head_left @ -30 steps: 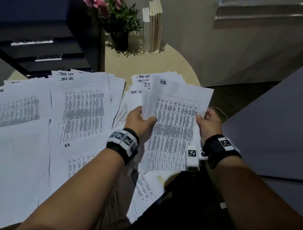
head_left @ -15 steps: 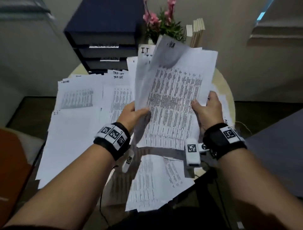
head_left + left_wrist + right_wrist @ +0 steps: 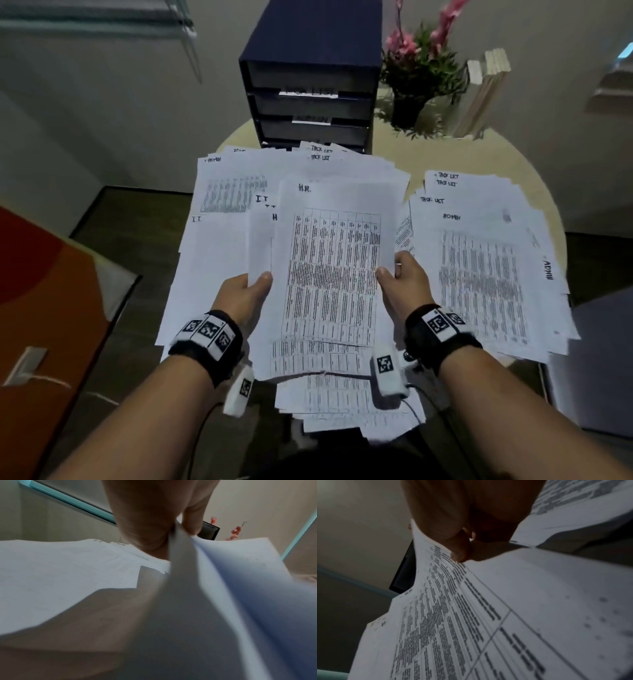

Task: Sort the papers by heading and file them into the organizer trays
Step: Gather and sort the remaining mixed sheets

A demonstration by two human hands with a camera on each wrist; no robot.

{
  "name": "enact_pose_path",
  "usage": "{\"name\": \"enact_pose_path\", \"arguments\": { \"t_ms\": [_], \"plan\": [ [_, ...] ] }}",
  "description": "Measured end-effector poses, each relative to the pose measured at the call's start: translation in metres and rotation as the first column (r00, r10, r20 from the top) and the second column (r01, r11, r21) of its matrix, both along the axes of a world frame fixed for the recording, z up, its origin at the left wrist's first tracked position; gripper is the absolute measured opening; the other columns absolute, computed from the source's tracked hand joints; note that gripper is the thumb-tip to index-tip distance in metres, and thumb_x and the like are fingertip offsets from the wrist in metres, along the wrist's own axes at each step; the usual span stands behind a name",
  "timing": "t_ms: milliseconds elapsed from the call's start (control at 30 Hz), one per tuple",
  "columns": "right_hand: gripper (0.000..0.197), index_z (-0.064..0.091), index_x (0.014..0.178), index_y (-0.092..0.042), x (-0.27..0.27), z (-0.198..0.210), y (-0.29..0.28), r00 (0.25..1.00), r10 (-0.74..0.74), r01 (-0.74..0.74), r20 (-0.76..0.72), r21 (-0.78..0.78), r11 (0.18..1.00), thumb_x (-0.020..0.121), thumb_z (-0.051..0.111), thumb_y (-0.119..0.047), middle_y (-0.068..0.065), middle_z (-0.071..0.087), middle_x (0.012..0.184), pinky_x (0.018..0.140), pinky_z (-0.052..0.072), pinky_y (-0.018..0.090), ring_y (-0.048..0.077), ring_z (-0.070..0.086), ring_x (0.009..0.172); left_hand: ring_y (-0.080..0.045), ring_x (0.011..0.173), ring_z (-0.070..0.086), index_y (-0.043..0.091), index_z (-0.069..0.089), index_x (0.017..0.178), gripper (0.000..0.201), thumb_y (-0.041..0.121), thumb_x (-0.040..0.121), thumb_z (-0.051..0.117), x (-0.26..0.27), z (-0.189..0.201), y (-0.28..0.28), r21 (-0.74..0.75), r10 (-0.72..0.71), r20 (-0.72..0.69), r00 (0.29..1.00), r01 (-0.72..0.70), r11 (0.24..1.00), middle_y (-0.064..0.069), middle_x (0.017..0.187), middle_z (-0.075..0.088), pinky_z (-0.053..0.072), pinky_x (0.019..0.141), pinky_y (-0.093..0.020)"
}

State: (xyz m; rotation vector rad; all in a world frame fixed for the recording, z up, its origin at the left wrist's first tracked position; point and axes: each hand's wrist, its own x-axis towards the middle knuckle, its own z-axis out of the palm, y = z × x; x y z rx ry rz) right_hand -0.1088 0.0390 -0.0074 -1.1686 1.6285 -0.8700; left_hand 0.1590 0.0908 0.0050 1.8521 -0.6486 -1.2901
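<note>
Both hands hold a small stack of printed sheets headed "H.R." (image 3: pixel 329 267) above the table. My left hand (image 3: pixel 248 291) pinches its left edge, thumb on top; the left wrist view shows that pinch on the paper stack (image 3: pixel 181 543). My right hand (image 3: pixel 399 277) grips the right edge, and its thumb presses the printed H.R. sheets (image 3: pixel 453 601) in the right wrist view. Under them lie spread papers: a left pile headed ADMIN and I.T. (image 3: pixel 226 192) and a right pile headed TASK LIST and ADMIN (image 3: pixel 479 260). The dark blue organizer (image 3: pixel 308 78) with labelled trays stands behind.
The round beige table (image 3: pixel 404 154) carries a pot of pink flowers (image 3: pixel 418 72) and upright books (image 3: pixel 483 92) at the back right. More sheets (image 3: pixel 342 397) hang over the near table edge. An orange seat (image 3: pixel 44 308) is to the left, a grey surface (image 3: pixel 603 359) to the right.
The held sheets were tilted up in front of the organizer; now they lie flatter and lower over the spread papers. The view has swung so the organizer sits centred.
</note>
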Motion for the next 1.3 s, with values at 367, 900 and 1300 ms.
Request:
{"name": "enact_pose_path", "arguments": {
  "t_ms": [367,900,1300],
  "plan": [
    [0.027,0.056,0.114,-0.017,0.032,-0.031,0.013,0.994,-0.036,0.043,-0.102,0.061,0.997,0.09,0.066,-0.009,-0.002,0.051,0.081,0.067,0.039,0.019,0.008,0.052,0.075,-0.016,0.144,0.033,0.057,0.019,0.145,0.086,0.011,0.091,0.067,0.062,-0.037,0.026,-0.075,-0.081,0.167,0.983,0.094,0.993,0.015,0.157,0.03,0.032,0.115,-0.047],
    [0.009,0.046,0.103,-0.012,0.049,-0.039,0.022,0.985,0.112,-0.11,-0.131,0.026,0.994,0.097,0.051,-0.007,-0.004,0.056,0.076,0.049,0.037,0.007,0.011,0.05,0.065,-0.022,0.1,0.07,0.012,0.067,0.102,0.026,0.016,0.08,0.081,0.057,-0.062,0.018,0.02,0.073,-0.039,0.997,-0.072,0.997,-0.006,0.115,0.07,0.052,0.099,-0.041],
    [0.039,0.055,0.092,-0.026,0.036,-0.038,0.006,1.0,-0.01,0.01,0.012,0.049,0.999,0.086,0.052,0.012,0.005,0.062,0.093,0.069,0.048,0.024,0.019,0.057,0.082,-0.024,0.091,0.065,0.02,0.059,0.098,0.031,0.01,0.078,0.081,0.052,-0.038,0.02,-0.058,0.124,0.192,0.974,-0.115,0.992,-0.008,0.101,0.065,0.053,0.071,-0.021]
  ]
}}
